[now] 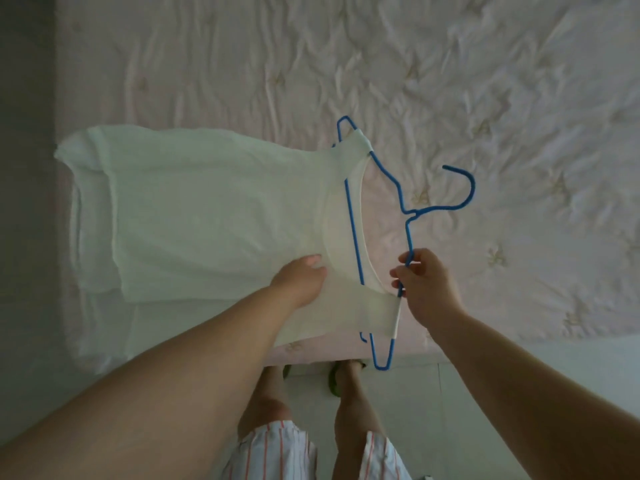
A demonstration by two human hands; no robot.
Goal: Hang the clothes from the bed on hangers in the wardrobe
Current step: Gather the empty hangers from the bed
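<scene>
Lying flat on the bed point(450, 81), near its front edge, one white sleeveless top point(207, 216) spreads out with its hem toward the left and its neckline toward the right; the cloth looks thin, soft and faintly ribbed, with a doubled fold along the lower side. One blue wire hanger point(408, 220) is threaded through the top: both shoulder straps sit over its sloping arms, the straight bottom bar shows through the scooped neck opening, and the rounded hook curls out to the right over the bedding. The hanger's near corner sticks out past the bed edge, over the floor point(519, 382). The bed cover is a pale pink quilted fabric, heavily wrinkled, stitched with small flower-like tufts. Two hands are at work from the head view. The left hand point(301, 282) rests palm down on the top just beside the neckline, fingers laid fairly straight and pressing the cloth to the bed. The right hand point(426, 282) pinches the hanger's near sloping arm between thumb and curled fingers, just above the near strap. Below, two bare legs stand at the bed edge on pale floor tiles, in striped white shorts point(277, 452) with thin red lines and two green slippers point(334, 379), partly hidden.
</scene>
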